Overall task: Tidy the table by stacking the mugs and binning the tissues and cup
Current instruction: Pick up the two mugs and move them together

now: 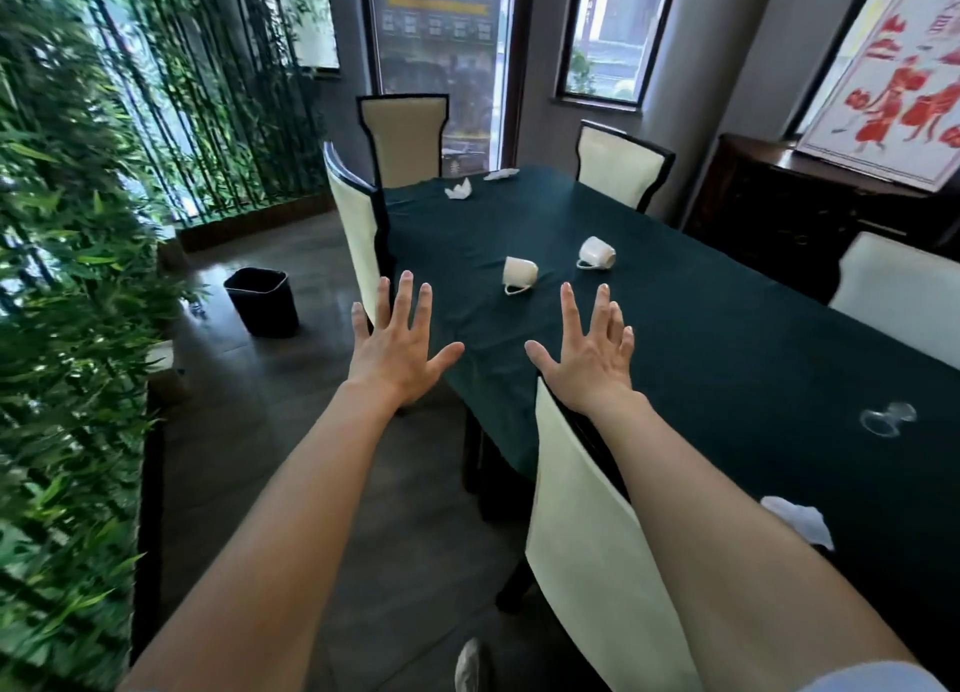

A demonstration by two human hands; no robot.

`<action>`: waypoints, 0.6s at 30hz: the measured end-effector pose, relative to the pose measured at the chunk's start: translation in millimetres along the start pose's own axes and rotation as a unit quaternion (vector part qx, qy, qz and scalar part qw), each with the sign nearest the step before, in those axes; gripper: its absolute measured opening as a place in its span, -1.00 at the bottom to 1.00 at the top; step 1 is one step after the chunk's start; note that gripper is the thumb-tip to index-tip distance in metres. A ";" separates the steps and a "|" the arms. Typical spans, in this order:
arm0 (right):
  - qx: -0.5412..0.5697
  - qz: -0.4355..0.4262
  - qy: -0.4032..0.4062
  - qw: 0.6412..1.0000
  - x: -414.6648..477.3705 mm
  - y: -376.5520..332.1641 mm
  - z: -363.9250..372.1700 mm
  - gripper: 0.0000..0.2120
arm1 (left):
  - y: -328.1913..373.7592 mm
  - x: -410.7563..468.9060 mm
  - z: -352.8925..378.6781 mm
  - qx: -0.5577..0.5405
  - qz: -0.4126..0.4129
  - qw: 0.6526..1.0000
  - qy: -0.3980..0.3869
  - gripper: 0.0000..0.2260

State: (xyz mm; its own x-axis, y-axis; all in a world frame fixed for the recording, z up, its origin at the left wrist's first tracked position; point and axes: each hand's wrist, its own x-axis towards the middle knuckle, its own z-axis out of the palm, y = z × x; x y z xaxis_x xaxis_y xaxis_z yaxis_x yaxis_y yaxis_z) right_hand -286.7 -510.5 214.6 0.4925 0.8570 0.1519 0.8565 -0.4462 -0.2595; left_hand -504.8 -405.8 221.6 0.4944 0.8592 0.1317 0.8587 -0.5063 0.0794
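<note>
Two white mugs lie on the dark green tablecloth (701, 338): one mug (518, 274) near the middle, the other mug (596, 253) to its right. A clear plastic cup (885, 419) lies on its side at the right. Crumpled white tissues sit at the far end, one tissue (459, 189) beside a second tissue (502, 174), and a third tissue (802, 522) lies near me. My left hand (397, 343) and my right hand (589, 358) are held out, fingers spread, holding nothing, short of the mugs.
A black bin (262, 301) stands on the floor left of the table. Cream chairs ring the table; one chair back (587, 535) is directly under my right arm. Bamboo plants (67, 275) line the left side. A dark sideboard (789, 218) stands at the right wall.
</note>
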 end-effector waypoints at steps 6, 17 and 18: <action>0.024 0.016 -0.010 1.000 100.0 -15.0 28.7 -0.13 | -23.8 88.5 13.0 -0.010 -0.017 1.000 -0.012 -0.16; 0.025 0.029 -0.061 0.997 232.5 -33.2 85.0 -0.12 | -61.5 228.7 39.7 -0.004 -0.033 0.999 -0.038 -0.18; 0.023 0.027 -0.064 0.997 242.1 -36.2 90.4 -0.13 | -66.5 238.8 43.1 -0.006 -0.035 0.998 -0.042 -0.18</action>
State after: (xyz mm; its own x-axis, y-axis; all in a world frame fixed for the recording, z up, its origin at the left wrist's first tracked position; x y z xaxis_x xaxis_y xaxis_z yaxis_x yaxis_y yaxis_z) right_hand -212.5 -263.6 174.6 0.5107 0.8597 0.0135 0.8201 -0.4824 -0.3079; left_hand -438.0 -163.8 205.1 0.4439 0.8951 0.0418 0.8898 -0.4458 0.0976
